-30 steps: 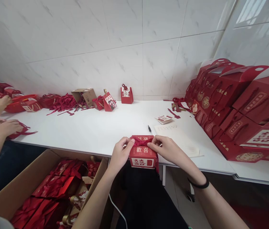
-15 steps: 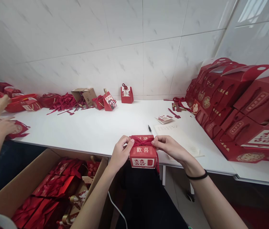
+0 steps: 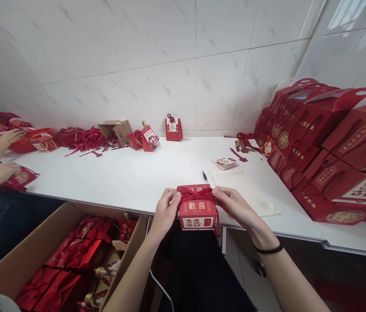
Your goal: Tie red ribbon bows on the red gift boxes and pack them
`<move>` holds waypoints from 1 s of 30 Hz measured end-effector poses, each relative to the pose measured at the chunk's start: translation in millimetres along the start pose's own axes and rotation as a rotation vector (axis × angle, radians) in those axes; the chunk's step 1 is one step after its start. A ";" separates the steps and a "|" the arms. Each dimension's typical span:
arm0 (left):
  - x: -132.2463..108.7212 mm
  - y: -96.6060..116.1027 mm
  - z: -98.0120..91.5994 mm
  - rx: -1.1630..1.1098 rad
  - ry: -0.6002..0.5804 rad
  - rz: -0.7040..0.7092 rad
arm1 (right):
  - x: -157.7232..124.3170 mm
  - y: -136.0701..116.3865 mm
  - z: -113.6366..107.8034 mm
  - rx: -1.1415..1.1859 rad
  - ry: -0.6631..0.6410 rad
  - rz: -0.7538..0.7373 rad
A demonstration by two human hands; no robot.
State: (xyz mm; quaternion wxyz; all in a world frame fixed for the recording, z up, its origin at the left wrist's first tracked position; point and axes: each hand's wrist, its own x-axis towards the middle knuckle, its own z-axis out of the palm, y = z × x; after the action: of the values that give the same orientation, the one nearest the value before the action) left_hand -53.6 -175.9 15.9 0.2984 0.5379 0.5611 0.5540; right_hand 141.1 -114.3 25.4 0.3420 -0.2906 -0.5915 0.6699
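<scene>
A small red gift box (image 3: pixel 197 209) with gold and white lettering sits at the front edge of the white table. Across its top runs a dark red ribbon (image 3: pixel 195 193) gathered into a bow. My left hand (image 3: pixel 168 208) pinches the ribbon at the box's left side, thumb against fingers. On the right side, my right hand (image 3: pixel 231 203) pinches the other part of the ribbon. A red cord hangs down the box's right side. Just behind the box lie a black pen (image 3: pixel 204 176) and a sheet of paper (image 3: pixel 244 186) with writing.
Stacked red gift boxes (image 3: pixel 312 147) fill the right side. Below left, a cardboard carton (image 3: pixel 10 260) holds ribboned red boxes. Along the wall lie ribbons (image 3: pixel 90 139), an open brown box (image 3: pixel 120 130) and small red boxes (image 3: pixel 173 131). Another person's hands (image 3: pixel 1 173) work at far left.
My hands have moved slightly apart, and the ribbon bow between them looks wider. At far left, the other person's hands have shifted left.
</scene>
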 end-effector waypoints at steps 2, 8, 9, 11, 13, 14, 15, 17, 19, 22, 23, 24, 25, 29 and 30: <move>-3.9 5.3 0.2 0.024 -0.008 -0.012 | -4.7 -4.1 5.0 -0.149 0.069 -0.020; -7.7 11.9 1.9 0.005 -0.016 -0.044 | -10.5 -6.4 14.1 -0.437 0.194 -0.082; -6.9 10.8 2.0 -0.004 -0.025 -0.051 | -9.9 -5.7 13.9 -0.428 0.189 -0.085; -4.9 7.7 1.8 -0.052 -0.051 -0.068 | -8.7 -5.3 12.5 -0.369 0.161 -0.079; -2.9 4.4 1.1 -0.123 -0.073 -0.087 | -7.6 -6.1 10.4 -0.285 0.117 -0.062; -2.2 2.8 0.8 -0.152 -0.082 -0.095 | -7.0 -6.4 9.6 -0.242 0.094 -0.051; -1.6 1.2 0.8 -0.174 -0.088 -0.098 | -6.4 -6.5 8.9 -0.198 0.073 -0.041; -1.0 -2.0 1.8 -0.200 -0.093 -0.084 | -4.8 -5.1 8.6 -0.103 0.039 -0.028; -1.1 -5.7 4.7 -0.210 -0.080 -0.063 | -2.8 -1.4 9.3 -0.001 0.020 -0.012; -2.3 -10.3 10.3 -0.193 -0.018 -0.059 | -1.1 5.3 8.5 0.115 0.018 -0.003; -2.7 -10.8 11.6 -0.173 0.009 -0.063 | -1.2 6.3 6.8 0.116 0.016 -0.003; -3.1 -10.4 12.3 -0.144 0.032 -0.066 | -1.5 5.9 4.3 0.087 0.016 -0.009; -3.4 -9.2 12.4 -0.109 0.048 -0.065 | -1.7 3.8 1.1 0.025 0.027 -0.027; -2.5 2.2 9.5 0.024 0.019 -0.052 | 5.0 -21.6 -6.8 -0.426 0.258 -0.260; -2.0 5.3 9.0 0.047 0.004 -0.050 | 9.8 -30.2 -5.2 -0.550 0.289 -0.321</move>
State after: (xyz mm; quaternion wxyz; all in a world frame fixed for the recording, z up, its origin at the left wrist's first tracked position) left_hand -43.3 -176.0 18.5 0.2981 0.5296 0.5878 0.5339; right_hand 142.8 -101.3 54.8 0.4321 -0.3670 -0.7334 0.3751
